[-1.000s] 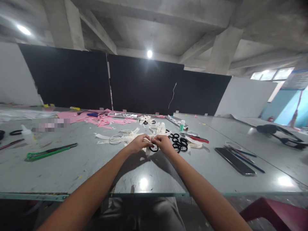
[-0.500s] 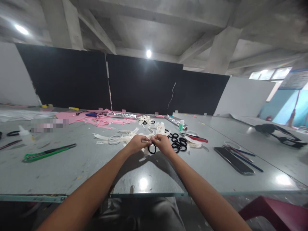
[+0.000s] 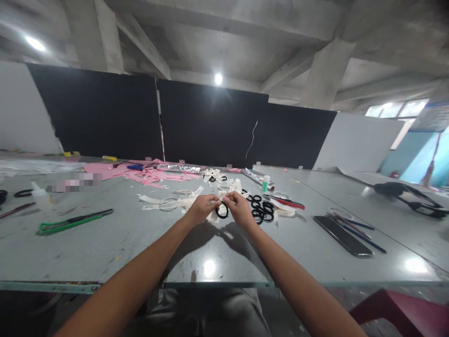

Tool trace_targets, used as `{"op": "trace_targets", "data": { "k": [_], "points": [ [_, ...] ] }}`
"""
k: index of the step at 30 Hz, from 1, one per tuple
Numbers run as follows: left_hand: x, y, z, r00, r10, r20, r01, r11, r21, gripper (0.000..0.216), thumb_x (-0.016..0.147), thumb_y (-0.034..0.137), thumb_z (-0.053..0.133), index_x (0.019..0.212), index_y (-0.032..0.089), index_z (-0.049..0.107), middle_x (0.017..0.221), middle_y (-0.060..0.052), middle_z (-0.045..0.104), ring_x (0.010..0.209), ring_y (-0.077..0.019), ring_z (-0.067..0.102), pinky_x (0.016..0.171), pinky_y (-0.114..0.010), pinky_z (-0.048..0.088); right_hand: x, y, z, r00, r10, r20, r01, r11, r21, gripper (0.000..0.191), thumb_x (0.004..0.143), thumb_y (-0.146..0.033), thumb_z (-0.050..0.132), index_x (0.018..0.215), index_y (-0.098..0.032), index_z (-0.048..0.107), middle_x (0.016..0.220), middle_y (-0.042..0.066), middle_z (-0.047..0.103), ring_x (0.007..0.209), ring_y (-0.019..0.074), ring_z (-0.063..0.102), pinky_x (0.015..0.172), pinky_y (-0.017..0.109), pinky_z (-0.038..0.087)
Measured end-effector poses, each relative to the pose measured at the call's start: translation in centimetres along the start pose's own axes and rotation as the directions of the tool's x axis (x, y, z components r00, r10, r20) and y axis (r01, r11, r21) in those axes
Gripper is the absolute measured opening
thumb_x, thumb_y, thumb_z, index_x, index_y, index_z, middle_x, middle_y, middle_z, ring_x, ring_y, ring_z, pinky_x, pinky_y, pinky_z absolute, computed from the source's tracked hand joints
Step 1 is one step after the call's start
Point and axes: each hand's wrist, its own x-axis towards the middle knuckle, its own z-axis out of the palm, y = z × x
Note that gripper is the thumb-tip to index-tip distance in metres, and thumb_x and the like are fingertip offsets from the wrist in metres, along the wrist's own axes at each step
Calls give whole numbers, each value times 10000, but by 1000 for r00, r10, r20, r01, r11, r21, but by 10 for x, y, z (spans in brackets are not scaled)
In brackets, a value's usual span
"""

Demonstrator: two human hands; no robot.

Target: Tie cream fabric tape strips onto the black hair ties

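Observation:
Both of my hands meet above the middle of the grey table (image 3: 105, 243). My left hand (image 3: 200, 208) and my right hand (image 3: 239, 208) are closed in pinches on a cream ribbon strip (image 3: 214, 214) that carries a black ring (image 3: 221, 211). The ring hangs between the two hands, just off the table. More cream ribbon pieces (image 3: 182, 202) lie just beyond my left hand. A heap of black rings (image 3: 261, 209) lies right of my right hand.
Green-handled scissors (image 3: 70, 221) lie at the left. Pink scraps (image 3: 147, 176) and foil (image 3: 180, 168) sit further back. Red-handled scissors (image 3: 287, 202), a phone (image 3: 342, 235), pens (image 3: 358, 230) and a small green glue bottle (image 3: 265, 183) are to the right. A red stool (image 3: 400, 311) stands at lower right.
My hands have lifted the ribbon and black ring slightly and drawn them a little further from me. The fingers have shifted their pinch on the strip.

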Motion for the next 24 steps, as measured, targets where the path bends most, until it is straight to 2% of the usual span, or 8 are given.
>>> {"op": "trace_targets", "data": {
  "k": [3, 5, 7, 9, 13, 18, 21, 24],
  "points": [
    [1, 1, 1, 999, -14, -46, 13, 1000, -22, 359, 812, 469, 466, 716, 155, 612, 658, 11, 584, 650, -144, 515, 628, -234, 361, -6, -13, -6, 962, -247, -115, 221, 954, -203, 181, 840, -306, 533, 939, -177, 612, 908, 68, 608, 866, 199, 540, 812, 331, 414],
    [2, 0, 3, 998, -43, -50, 40, 997, -59, 353, 797, 464, 479, 680, 156, 606, 627, 14, 567, 636, -144, 514, 622, -237, 365, -9, -21, -7, 916, -398, -55, 365, 882, -298, 143, 858, -263, 514, 906, -192, 629, 906, 70, 604, 895, 205, 526, 853, 345, 394],
    [3, -2, 6, 993, -104, -58, 96, 986, -139, 332, 765, 459, 517, 666, 155, 604, 611, 12, 561, 616, -143, 518, 607, -238, 376, -12, -25, -6, 888, -457, 45, 442, 825, -352, 142, 870, -237, 505, 903, -203, 638, 868, 63, 610, 869, 202, 527, 832, 338, 398],
    [4, -3, 9, 982, -178, -62, 156, 953, -261, 324, 735, 463, 552, 679, 149, 607, 614, 7, 570, 588, -138, 525, 590, -238, 390, -13, -26, -2, 890, -445, 103, 446, 800, -400, 147, 872, -231, 512, 945, -201, 635, 869, 65, 617, 858, 204, 531, 804, 330, 407],
    [4, -2, 14, 961, -276, -12, 235, 842, -485, 393, 732, 515, 543, 724, 130, 620, 595, 1, 555, 533, -118, 503, 541, -232, 390, -12, -21, 2, 914, -391, 107, 396, 806, -440, 221, 875, -261, 527, 1064, -176, 603, 924, 85, 619, 893, 215, 536, 808, 324, 421],
    [5, -1, 14, 928, -372, -34, 290, 775, -562, 532, 745, 592, 482, 826, 100, 664, 543, 2, 526, 506, -110, 464, 541, -245, 404, -11, -20, -1, 932, -348, 106, 356, 814, -460, 307, 867, -345, 547, 1123, -181, 583, 988, 101, 614, 941, 243, 531, 827, 341, 427],
    [4, -1, 14, 939, -343, 10, 293, 788, -542, 552, 770, 597, 450, 865, 99, 669, 536, -7, 539, 548, -129, 511, 592, -259, 427, -10, -19, -1, 944, -314, 101, 321, 806, -498, 345, 857, -373, 554, 1143, -181, 578, 1010, 117, 610, 951, 260, 523, 840, 364, 422],
    [2, 2, 14, 963, -233, 135, 269, 807, -525, 542, 814, 583, 391, 948, 126, 651, 749, -60, 648, 733, -172, 600, 663, -274, 440, -9, -16, -2, 962, -266, 65, 261, 817, -514, 371, 847, -374, 565, 1160, -176, 573, 1037, 134, 608, 971, 274, 518, 846, 381, 415]
  ]
}}
